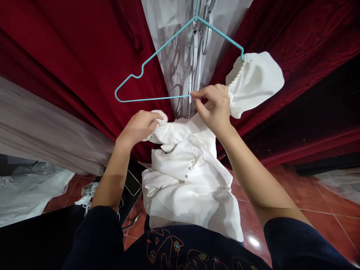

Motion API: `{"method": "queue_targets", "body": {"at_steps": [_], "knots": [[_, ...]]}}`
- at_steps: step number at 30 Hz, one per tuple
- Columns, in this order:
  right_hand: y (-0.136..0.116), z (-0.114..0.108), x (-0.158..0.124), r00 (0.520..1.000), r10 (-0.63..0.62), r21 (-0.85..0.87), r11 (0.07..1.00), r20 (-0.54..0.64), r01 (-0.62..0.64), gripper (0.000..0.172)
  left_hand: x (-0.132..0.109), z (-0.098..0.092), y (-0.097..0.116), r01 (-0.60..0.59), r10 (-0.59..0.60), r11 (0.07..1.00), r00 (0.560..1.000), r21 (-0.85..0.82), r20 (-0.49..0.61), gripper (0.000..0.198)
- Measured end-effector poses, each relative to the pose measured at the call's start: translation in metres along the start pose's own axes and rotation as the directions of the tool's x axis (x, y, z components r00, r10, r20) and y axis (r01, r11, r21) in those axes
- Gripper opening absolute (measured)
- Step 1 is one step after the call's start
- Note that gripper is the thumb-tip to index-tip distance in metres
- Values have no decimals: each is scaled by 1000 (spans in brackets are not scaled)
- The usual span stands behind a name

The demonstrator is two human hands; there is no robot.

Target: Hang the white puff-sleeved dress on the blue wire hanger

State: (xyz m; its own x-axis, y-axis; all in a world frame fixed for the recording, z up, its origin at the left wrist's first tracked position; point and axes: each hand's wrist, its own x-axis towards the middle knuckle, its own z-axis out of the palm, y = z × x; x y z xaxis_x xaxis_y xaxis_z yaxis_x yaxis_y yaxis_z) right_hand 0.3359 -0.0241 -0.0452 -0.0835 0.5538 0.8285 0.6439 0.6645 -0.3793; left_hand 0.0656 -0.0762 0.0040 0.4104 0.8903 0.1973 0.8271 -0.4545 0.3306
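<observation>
White dress [180,168] hangs in front of the person's dark shirt [222,245], its skirt reaching down close to the embroidered front, and its upper part lies below the bottom bar of a light blue hanger [154,99]. A slanting row of buttons [193,162] runs down the bodice. The left hand [142,125] has its grip closed on the cloth of one sleeve, below the hanger's left corner and apart from it. The right hand [214,105] pinches the bottom bar between thumb and forefinger, while white cloth passes beneath that wrist. The other puffed sleeve [261,82], edged with pearl beads [238,75], sits on the hanger's right end; the left end stands out by itself. Red floor tiles [332,228] show lower down, with pale fabric [33,191] at the left. Behind the hanger, white scrolled metalwork [194,52] rises between a red curtain [84,48] on the left and another red curtain [298,33] on the right.
</observation>
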Motion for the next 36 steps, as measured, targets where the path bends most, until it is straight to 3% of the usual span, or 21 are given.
{"method": "queue_targets", "body": {"at_steps": [1, 3, 5, 7, 11, 13, 16, 17, 21, 23, 26, 29, 30, 32, 34, 36], "knots": [[1, 0, 0, 1000, 3, -8, 1000, 6, -2, 20, 1, 5, 12, -99, 96, 994, 993, -42, -72, 36], [2, -1, -1, 1000, 5, -22, 1000, 20, -5, 22, 8, 9, 32, -217, 195, 975, 937, -44, -290, 38], [1, -4, -4, 1000, -5, -18, 1000, 29, 5, 24, 20, 10, 42, -211, 196, 977, 865, 20, -461, 36], [-3, -8, -8, 998, -35, -18, 999, 45, 36, 27, 34, 13, 40, -147, 152, 988, 833, 52, -533, 34], [-10, -20, -9, 987, -157, -33, 987, 44, 158, 28, 55, 28, 26, -113, 114, 993, 876, 32, -469, 27], [-4, -29, -3, 972, -181, -63, 983, -147, 173, 26, 58, 36, 22, -131, 133, 991, 880, 37, -457, 25], [18, -45, 12, 874, -171, -199, 976, -455, 87, 35, 57, 39, 21, -164, 172, 985, 876, 58, -451, 28], [27, -49, 17, 863, -161, -223, 973, -479, 58, 38, 55, 38, 21, -164, 177, 984, 876, 68, -449, 29], [53, -65, 35, 922, -17, -128, 991, -386, -35, 27, 52, 31, 21, -135, 167, 985, 887, 104, -431, 30], [60, -72, 45, 916, 26, -102, 992, -400, -73, 24, 52, 30, 22, -129, 161, 986, 895, 105, -416, 31], [75, -87, 63, 882, 80, -49, 992, -465, -116, 23, 51, 30, 23, -125, 155, 987, 900, 100, -408, 32], [97, -109, 67, 815, 257, 21, 957, -519, -288, 25, 49, 28, 20, -121, 150, 988, 897, 95, -415, 34], [104, -116, 63, 812, 308, 23, 939, -496, -342, 24, 48, 26, 19, -120, 148, 988, 897, 93, -416, 34], [111, -128, 45, 898, 349, 41, 935, -269, -351, 10, 48, 24, 17, -119, 142, 990, 903, 81, -405, 36], [108, -133, 20, 938, 343, -45, 938, -43, -345, 16, 49, 25, 17, -116, 131, 991, 917, 62, -378, 38], [93, -130, -2, 924, 319, -101, 947, 211, -304, 20, 51, 28, 19, -112, 121, 993, 927, 47, -354, 41]]}}
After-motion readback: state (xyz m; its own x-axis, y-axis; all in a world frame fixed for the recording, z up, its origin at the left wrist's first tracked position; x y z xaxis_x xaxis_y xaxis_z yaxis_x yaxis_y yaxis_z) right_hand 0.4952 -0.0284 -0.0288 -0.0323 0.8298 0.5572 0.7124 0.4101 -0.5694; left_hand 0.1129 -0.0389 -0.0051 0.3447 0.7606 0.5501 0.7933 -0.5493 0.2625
